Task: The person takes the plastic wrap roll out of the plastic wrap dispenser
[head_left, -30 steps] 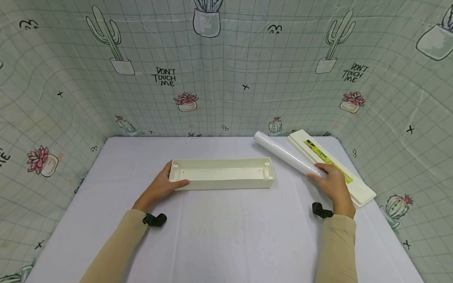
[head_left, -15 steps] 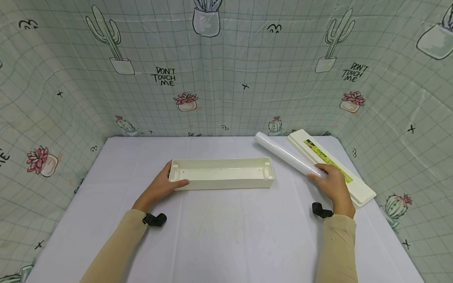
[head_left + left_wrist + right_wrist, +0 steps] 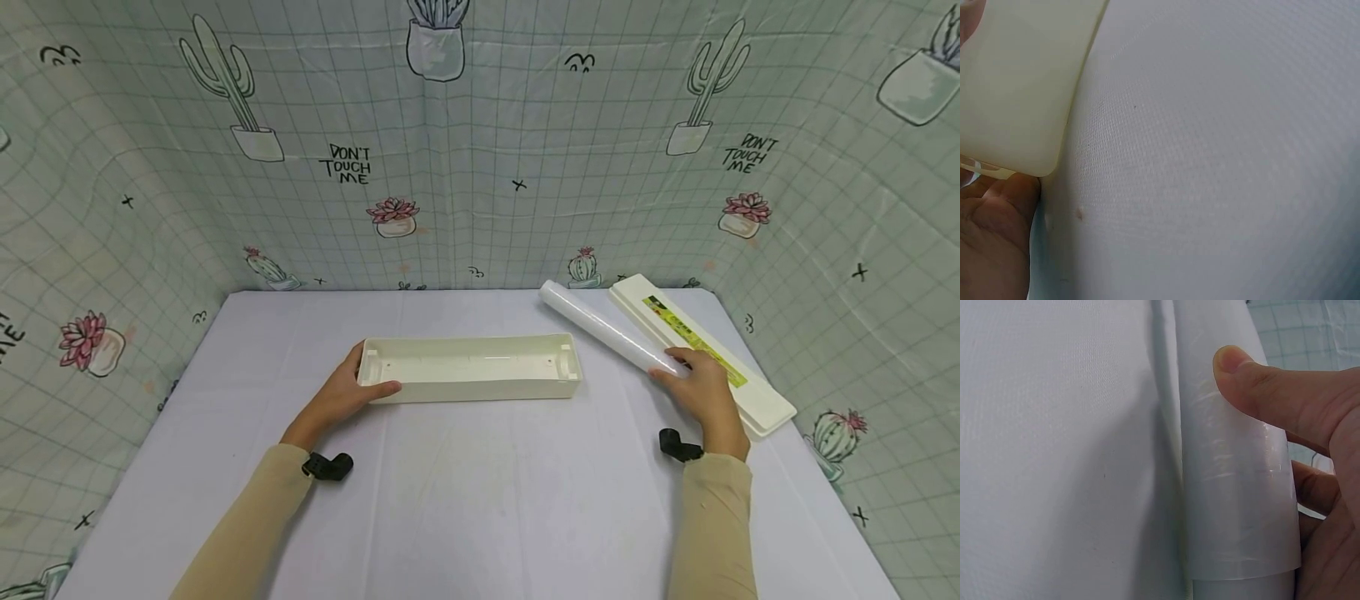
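Note:
A long cream plastic box (image 3: 472, 390) without a lid on it sits mid-table, its hollow facing up. My left hand (image 3: 347, 390) grips its left end, thumb along the front wall and fingers behind the end. The box's cream wall (image 3: 1022, 81) fills the upper left of the left wrist view. On the right, my right hand (image 3: 703, 390) holds the near end of a roll of clear plastic wrap (image 3: 600, 321), which slants away to the back left. In the right wrist view the thumb lies on the roll (image 3: 1235, 506) and the fingers are behind it, partly hidden.
A long cream lid (image 3: 765, 408) with a yellow-green label lies slanted on the right, beside the roll and partly behind my right hand. White cloth covers the table (image 3: 465, 500). A printed grid curtain (image 3: 480, 225) rises behind and along both sides.
Hardly anything differs. My right hand and forearm have shifted very slightly left; the box, roll, lid and left hand stay where they were.

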`<state>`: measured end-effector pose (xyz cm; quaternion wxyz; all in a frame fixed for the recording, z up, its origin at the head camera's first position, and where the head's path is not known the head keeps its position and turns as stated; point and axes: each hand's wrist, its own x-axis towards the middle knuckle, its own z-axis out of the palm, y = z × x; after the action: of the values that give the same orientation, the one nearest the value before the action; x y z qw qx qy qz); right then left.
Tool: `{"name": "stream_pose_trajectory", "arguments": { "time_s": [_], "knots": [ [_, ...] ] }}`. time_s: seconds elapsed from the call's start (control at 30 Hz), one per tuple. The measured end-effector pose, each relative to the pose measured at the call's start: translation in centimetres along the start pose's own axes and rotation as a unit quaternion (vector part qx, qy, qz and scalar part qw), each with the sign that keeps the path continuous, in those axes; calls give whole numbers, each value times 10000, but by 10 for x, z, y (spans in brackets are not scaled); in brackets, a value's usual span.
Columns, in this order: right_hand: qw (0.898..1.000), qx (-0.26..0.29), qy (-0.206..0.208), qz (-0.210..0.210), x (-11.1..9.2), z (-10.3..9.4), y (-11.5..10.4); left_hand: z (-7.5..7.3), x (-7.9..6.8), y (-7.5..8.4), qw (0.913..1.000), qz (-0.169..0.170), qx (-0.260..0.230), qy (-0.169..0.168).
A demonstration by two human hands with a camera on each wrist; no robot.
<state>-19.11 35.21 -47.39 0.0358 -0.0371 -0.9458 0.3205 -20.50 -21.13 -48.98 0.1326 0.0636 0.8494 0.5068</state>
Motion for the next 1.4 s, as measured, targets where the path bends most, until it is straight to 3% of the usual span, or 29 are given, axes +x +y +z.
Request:
{"name": "stream_pose_trajectory", "arguments": {
  "time_s": [1.4],
  "knots": [
    [9997, -144, -218, -15, 0, 0, 3, 4, -5, 1, 9999, -94, -11, 53]
  ]
}}
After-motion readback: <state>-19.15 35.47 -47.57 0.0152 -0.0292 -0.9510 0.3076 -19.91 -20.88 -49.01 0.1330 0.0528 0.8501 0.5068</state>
